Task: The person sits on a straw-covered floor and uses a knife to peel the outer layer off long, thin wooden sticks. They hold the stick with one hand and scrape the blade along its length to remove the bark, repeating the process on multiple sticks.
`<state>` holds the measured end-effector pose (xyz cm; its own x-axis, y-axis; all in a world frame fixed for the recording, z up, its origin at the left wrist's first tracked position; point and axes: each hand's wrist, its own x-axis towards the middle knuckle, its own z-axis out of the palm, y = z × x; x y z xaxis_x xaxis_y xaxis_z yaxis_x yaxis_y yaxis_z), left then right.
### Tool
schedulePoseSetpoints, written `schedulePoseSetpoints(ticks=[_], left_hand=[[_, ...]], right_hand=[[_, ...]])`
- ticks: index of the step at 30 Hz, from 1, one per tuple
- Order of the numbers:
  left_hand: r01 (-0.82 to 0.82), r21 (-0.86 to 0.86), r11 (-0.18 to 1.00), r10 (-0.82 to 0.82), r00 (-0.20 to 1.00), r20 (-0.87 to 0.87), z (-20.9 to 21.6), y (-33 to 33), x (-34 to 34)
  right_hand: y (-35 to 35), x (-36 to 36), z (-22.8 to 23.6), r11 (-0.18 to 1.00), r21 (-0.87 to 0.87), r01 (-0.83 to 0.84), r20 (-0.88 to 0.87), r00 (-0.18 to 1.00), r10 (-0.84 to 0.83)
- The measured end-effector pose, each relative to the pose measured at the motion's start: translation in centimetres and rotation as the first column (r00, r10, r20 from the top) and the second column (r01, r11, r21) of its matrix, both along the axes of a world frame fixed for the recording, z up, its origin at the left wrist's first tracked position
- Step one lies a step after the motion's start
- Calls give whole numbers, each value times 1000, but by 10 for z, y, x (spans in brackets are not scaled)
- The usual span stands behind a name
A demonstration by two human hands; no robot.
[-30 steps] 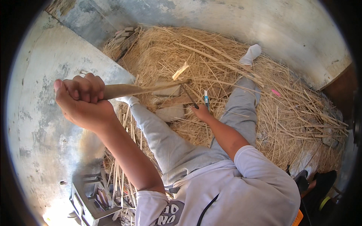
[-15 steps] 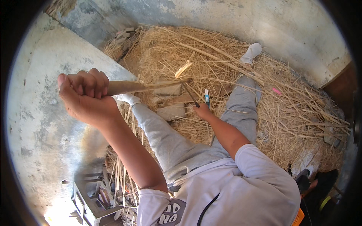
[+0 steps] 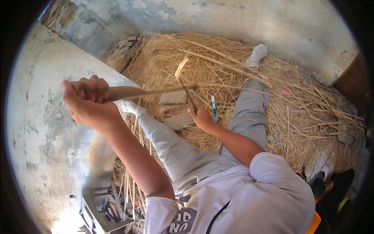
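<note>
Raised at the left, my left hand is closed round one end of a brown bamboo-like stick. The stick points right, across to above the straw. My right hand, lower and between the legs, grips the dark handle of a thin knife. Its narrow blade runs up and left, crossing the stick near the far end. Beyond the blade's tip stands a pale, split shaving; whether it is still attached to the stick, I cannot tell. A blue-and-white box cutter lies just right of my right hand.
Straw-like shavings cover the floor round my outstretched legs. Long strips lie by my right foot. Flat stone blocks sit between my legs. A grey open box stands lower left, a pink piece lies right, and walls enclose the left and back.
My right hand and the knife have moved up and left. The pale shaving has shifted up and left and stands more upright. My left hand keeps its hold on the stick.
</note>
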<state>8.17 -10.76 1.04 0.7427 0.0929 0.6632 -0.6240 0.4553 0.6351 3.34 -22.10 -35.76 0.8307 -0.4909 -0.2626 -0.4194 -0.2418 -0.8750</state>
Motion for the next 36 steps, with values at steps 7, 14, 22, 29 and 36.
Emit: schedulePoseSetpoints(ticks=[7, 14, 22, 29, 36], left_hand=[[53, 14, 999, -53, 998, 15, 0, 1, 7], [69, 46, 997, -72, 995, 67, -4, 6, 6], [161, 69, 985, -168, 977, 129, -14, 6, -8], [316, 112, 942, -329, 935, 133, -15, 4, -8], [572, 97, 815, -580, 809, 99, -22, 9, -11]], right_hand=[[-28, 11, -4, 585, 808, 67, -56, 998, -37], [-9, 3, 61, 967, 200, -158, 228, 967, 111], [23, 14, 127, 992, -126, 11, 669, 739, 77], [-74, 50, -87, 958, 280, 64, -291, 956, 21], [-66, 39, -64, 88, 992, -87, 63, 966, 249]])
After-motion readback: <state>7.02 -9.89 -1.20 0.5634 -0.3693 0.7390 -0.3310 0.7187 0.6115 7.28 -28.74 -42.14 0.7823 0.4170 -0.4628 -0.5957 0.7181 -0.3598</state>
